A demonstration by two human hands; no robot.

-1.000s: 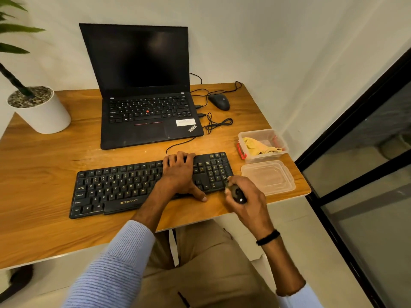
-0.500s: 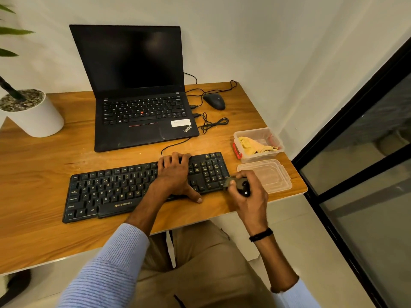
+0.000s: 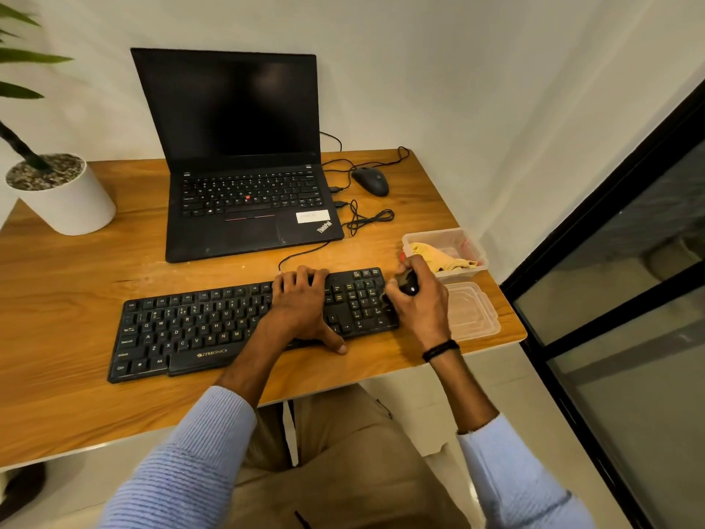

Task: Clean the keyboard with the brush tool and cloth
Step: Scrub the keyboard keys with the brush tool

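A black keyboard point(image 3: 198, 330) lies on the wooden desk point(image 3: 68, 299). My left hand point(image 3: 301, 299) rests flat on its right-middle keys, fingers over the back edge, thumb at the front edge. My right hand point(image 3: 419, 303) grips a small dark brush tool point(image 3: 407, 285) over the number pad at the keyboard's right end. A yellow cloth point(image 3: 438, 257) lies bunched in a clear plastic box point(image 3: 419, 236) just behind my right hand.
An open black laptop point(image 3: 244, 185) stands behind the keyboard, with a black mouse point(image 3: 370, 180) and coiled cables point(image 3: 366, 219) to its right. A clear lid point(image 3: 473, 315) lies at the desk's right edge. A white plant pot point(image 3: 65, 200) stands far left.
My right hand has carried the brush tool from the desk's front edge up and onto the number pad. My left hand stays on the keyboard.
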